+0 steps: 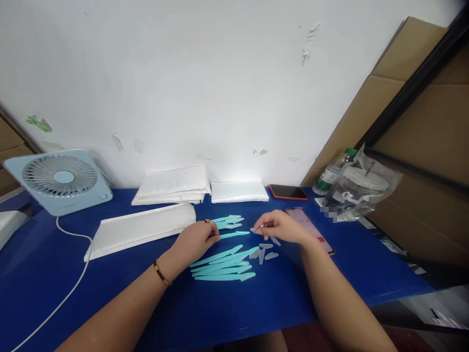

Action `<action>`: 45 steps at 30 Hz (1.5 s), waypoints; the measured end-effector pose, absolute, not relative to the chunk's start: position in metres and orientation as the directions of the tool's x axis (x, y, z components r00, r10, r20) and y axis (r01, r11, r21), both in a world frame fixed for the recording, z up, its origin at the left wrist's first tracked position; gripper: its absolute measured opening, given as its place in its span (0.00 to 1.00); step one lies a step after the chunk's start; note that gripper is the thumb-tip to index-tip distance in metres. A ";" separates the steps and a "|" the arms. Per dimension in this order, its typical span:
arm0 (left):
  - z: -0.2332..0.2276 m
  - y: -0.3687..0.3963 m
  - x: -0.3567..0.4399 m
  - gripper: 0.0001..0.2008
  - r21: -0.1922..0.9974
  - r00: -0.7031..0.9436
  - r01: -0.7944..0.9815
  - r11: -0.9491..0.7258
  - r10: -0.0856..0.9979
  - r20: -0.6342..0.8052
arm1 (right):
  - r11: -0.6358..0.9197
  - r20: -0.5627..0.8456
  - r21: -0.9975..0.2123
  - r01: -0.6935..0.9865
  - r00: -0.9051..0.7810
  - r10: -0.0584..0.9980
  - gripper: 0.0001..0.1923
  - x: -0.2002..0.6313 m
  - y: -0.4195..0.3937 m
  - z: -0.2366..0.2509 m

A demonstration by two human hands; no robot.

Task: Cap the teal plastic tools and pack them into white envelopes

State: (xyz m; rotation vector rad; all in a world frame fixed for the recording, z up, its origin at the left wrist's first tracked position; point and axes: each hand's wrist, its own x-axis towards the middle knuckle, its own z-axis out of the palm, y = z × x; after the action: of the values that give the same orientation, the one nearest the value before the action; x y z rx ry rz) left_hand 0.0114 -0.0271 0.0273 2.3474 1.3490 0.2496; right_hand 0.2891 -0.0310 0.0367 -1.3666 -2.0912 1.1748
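Observation:
My left hand point(198, 239) is closed on the end of a thin turquoise plastic razor stick point(234, 234) that points right over the blue table point(110, 288). My right hand point(280, 226) pinches a small grey translucent cap point(253, 230) close to the stick's tip. Several more turquoise sticks point(223, 266) lie in a pile just in front of my hands, and a few more point(229, 221) lie behind them. Several loose grey caps point(264, 252) rest beside the pile under my right hand.
White plastic packets lie at the back: a long one point(141, 230), a stack point(172, 186) and another point(239, 191). A light-blue desk fan point(60, 180) with a white cable stands left. Two phones point(288, 191) point(315, 232), a bottle and a bagged jar point(361, 188) sit right, by cardboard.

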 end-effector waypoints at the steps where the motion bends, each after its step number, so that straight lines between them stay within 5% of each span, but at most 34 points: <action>1: 0.028 -0.027 0.012 0.10 0.440 0.510 0.784 -0.438 0.858 -0.056 | 0.183 -0.123 -0.805 0.565 -0.460 0.879 0.13 0.288 -0.031 0.036; 8: 0.028 -0.026 0.014 0.08 0.383 0.507 0.794 -0.471 0.862 0.010 | 0.254 -0.010 -0.827 0.501 -0.466 0.885 0.11 0.258 -0.026 0.021; 13: 0.030 -0.026 0.009 0.12 0.388 0.474 0.789 -0.476 0.874 0.108 | 0.363 0.119 -0.672 0.645 -0.390 0.913 0.08 0.265 -0.025 0.025; 19: 0.029 -0.035 0.008 0.08 0.462 0.624 0.722 -0.516 0.773 -0.112 | 0.333 -0.189 -0.515 0.790 -0.483 0.855 0.06 0.295 -0.034 0.039; 25: 0.022 -0.034 0.012 0.06 0.286 0.637 0.747 -0.601 0.769 -0.046 | 0.366 -0.137 -0.492 0.790 -0.485 0.864 0.02 0.290 -0.031 0.027; 32: 0.021 -0.035 0.018 0.06 0.016 0.678 0.735 -0.678 0.734 -0.033 | 0.389 -0.008 -0.625 0.676 -0.504 0.863 0.03 0.274 -0.033 0.027; 45: 0.019 -0.035 0.017 0.10 -0.034 0.695 0.719 -0.694 0.718 0.027 | 0.559 0.137 -0.470 0.683 -0.569 0.811 0.07 0.258 -0.030 0.018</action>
State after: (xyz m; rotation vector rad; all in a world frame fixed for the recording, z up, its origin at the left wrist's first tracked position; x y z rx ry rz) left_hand 0.0170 -0.0345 0.0187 2.9303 1.2427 0.0180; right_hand 0.2580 -0.0298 0.0184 -1.2238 -2.4584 0.5284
